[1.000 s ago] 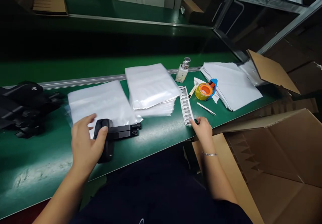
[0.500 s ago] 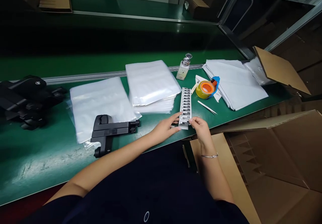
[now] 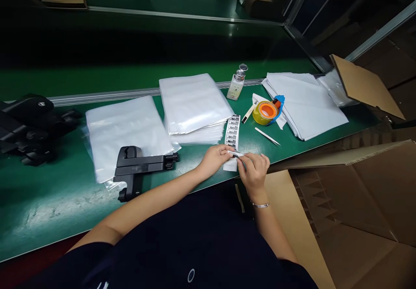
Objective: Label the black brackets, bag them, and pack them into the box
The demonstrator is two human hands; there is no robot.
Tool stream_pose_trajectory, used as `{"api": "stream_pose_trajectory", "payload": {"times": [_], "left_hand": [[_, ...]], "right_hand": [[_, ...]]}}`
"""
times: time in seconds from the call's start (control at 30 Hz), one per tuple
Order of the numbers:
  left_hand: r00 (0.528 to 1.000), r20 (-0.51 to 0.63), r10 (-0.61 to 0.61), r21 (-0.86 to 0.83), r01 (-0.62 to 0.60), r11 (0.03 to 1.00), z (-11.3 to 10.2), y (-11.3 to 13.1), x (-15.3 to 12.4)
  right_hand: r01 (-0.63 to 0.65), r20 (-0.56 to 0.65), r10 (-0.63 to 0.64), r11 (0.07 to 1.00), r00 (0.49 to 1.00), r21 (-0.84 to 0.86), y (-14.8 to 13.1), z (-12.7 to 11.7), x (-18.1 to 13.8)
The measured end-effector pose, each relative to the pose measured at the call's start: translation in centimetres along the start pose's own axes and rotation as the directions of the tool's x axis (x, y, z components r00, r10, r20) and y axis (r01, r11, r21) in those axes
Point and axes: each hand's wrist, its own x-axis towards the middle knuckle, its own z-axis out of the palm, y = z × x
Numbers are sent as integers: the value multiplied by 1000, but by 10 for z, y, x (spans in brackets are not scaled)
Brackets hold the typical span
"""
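A strip of printed labels lies on the green bench, its near end under my fingers. My left hand has its thumb and fingers closed on the left side of a label that is lifted off the strip. From the other side my right hand pinches the label's right end. White backing paper shows bare below it. Right of the strip lie a pair of tweezers and a roll of yellow tape with an orange core.
Stacks of clear plastic bags stand left of the strip, with a black bracket-like part on the nearer pile. Behind are a pump bottle and white sheets. More black parts sit far left; an open carton is at right.
The strip's near label has come up from its backing. My right hand has moved left toward my left hand, and the strip's far end has shifted left.
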Motion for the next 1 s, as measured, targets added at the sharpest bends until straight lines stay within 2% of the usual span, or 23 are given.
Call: {"api": "stream_pose_trajectory", "payload": {"times": [0.07, 0.13, 0.17, 0.23, 0.3, 0.33, 0.4, 0.47, 0.53, 0.57, 0.63, 0.7, 0.8, 0.9, 1.0], "left_hand": [[998, 64, 10, 36, -12, 999, 1, -4, -2], [988, 149, 47, 87, -61, 994, 0, -5, -13], [980, 188, 67, 152, -97, 984, -3, -3, -22], [963, 254, 90, 383, -186, 905, -18, 6, -49], [955, 274, 114, 638, -269, 721, -49, 22, -79], [955, 255, 148, 731, -291, 618, -71, 30, -94], [956, 128, 263, 864, -238, 443, -124, 44, -120], [938, -35, 344, 936, -90, 341, -179, 48, -141], [948, -94, 305, 942, -14, 334, -221, 42, -155], [951, -106, 291, 932, -7, 362, -232, 35, -160], [946, -135, 294, 905, -3, 426, -234, 20, -164], [926, -197, 322, 886, 28, 463, -215, 7, -163], [885, -315, 343, 857, 110, 504, -171, -4, -161], [856, -378, 351, 830, 145, 539, -143, -6, -162], [867, -360, 345, 825, 123, 551, -136, -8, -164]], "right_hand": [[-25, -12, 27, 996, 1000, 87, -3, -2, 1], [-171, -69, 196, 948, 978, 268, -4, -6, 6], [-268, -94, 326, 884, 941, 383, -2, -8, 9], [-426, -77, 585, 668, 807, 611, 3, -11, 16], [-496, 35, 733, 423, 679, 759, 9, -11, 22], [-515, 105, 763, 321, 637, 795, 11, -9, 24], [-558, 240, 763, 183, 600, 810, 9, -3, 28], [-599, 344, 719, 125, 604, 791, -2, 7, 32], [-636, 421, 653, 122, 630, 762, -24, 19, 37], [-655, 460, 605, 138, 650, 743, -39, 26, 40], [-689, 550, 464, 209, 695, 694, -74, 41, 45], [-690, 629, 284, 317, 724, 651, -110, 55, 50], [-659, 694, 114, 454, 711, 600, -151, 72, 53], [-646, 710, 114, 532, 695, 547, -166, 80, 51], [-654, 739, 129, 582, 661, 483, -165, 79, 51]]}}
